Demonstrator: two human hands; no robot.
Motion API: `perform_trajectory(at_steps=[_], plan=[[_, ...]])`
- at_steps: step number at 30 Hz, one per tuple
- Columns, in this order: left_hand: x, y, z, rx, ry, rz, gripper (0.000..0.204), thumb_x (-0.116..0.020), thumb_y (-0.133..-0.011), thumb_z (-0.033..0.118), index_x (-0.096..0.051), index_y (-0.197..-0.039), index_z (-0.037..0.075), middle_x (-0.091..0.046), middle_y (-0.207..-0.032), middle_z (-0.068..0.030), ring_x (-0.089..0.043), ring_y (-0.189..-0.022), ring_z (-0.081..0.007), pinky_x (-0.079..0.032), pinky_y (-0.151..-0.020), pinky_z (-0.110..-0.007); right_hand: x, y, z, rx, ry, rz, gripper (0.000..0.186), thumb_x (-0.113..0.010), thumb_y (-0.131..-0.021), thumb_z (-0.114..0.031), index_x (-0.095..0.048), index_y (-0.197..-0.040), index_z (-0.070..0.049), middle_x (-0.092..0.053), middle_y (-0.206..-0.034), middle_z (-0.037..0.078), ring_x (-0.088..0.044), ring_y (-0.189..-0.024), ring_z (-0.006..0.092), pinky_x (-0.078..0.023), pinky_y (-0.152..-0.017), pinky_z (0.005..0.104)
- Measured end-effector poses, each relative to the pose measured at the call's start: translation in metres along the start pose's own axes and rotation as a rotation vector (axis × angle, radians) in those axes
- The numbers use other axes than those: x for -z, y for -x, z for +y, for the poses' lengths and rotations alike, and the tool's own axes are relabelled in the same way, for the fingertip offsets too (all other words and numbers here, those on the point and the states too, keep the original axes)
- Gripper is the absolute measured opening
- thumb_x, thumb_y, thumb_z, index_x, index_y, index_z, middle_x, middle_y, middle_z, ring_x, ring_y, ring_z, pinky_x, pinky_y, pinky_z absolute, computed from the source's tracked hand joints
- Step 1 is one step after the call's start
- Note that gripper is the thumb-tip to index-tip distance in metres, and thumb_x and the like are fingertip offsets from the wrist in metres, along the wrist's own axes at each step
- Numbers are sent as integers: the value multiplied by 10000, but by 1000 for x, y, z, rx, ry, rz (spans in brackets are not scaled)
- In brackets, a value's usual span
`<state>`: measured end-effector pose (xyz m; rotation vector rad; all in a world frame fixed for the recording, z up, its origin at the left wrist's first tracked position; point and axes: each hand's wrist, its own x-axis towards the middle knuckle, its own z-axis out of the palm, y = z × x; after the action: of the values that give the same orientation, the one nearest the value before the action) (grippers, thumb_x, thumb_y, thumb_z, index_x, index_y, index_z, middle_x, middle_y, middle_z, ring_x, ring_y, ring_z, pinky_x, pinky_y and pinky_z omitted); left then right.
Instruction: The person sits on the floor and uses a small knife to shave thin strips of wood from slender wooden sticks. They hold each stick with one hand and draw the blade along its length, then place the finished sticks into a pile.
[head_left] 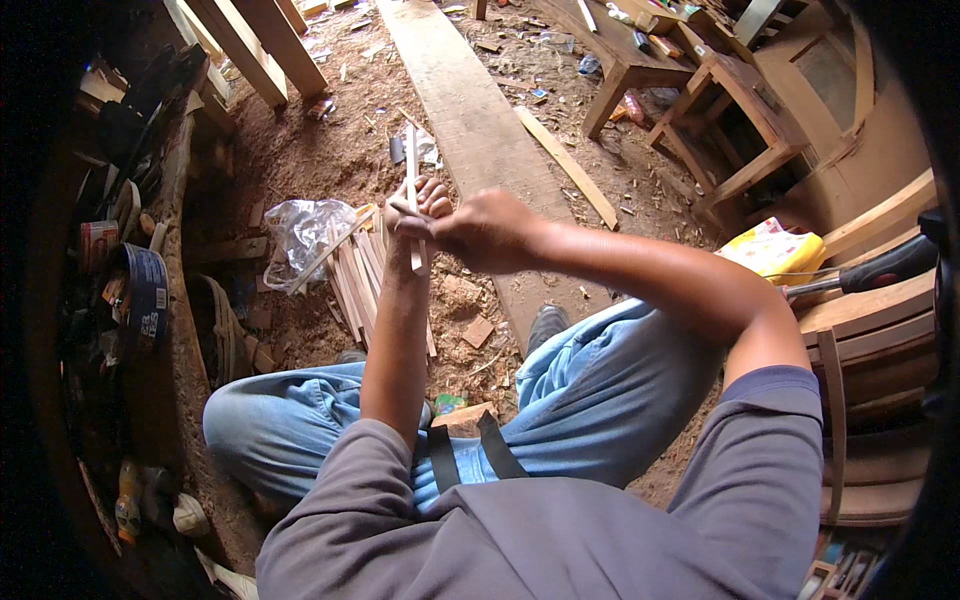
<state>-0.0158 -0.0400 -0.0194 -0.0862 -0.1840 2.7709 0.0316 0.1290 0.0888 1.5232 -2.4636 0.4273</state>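
Pinching pale strip (411,156) in left grip (430,203), right grip (490,231) unclear, amid plastic bag (303,232), sticks (352,277), long plank (475,120).

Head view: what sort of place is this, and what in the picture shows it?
Most likely a woodworking shop, perhaps a small one: brown shavings cover the ground, a pile of thin wooden strips lies there, and a long plank stretches away ahead.
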Motion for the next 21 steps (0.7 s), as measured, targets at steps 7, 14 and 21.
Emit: perform_trajectory(at_steps=[7,14,21], plan=[[-1,-3,2,39,-115,-34,407,-321,-1081,317,-429,-780,66,-374,-589,-20,-331,-456,-137,-289,-397,-263,5,1,-3,101,-98,16,158,-498,-965,-223,-624,-918,-139,-627,-696,122,-685,-617,327,-518,-463,465],[2,-1,2,57,-67,-137,359,-317,-1071,242,-431,-782,63,-380,-630,-36,-355,-509,-138,-318,-440,-267,3,-1,-5,35,-46,-62,379,-609,-959,-290,-614,-1316,-417,-617,-663,123,-623,-553,344,-480,-497,462],[1,0,2,81,-15,20,401,-329,-1067,315,-441,-769,71,-373,-587,-29,-334,-457,-138,-301,-408,-278,5,1,-6,76,-166,-49,79,-648,-919,-258,-681,-921,-186,-619,-673,131,-638,-590,349,-486,-518,467]])
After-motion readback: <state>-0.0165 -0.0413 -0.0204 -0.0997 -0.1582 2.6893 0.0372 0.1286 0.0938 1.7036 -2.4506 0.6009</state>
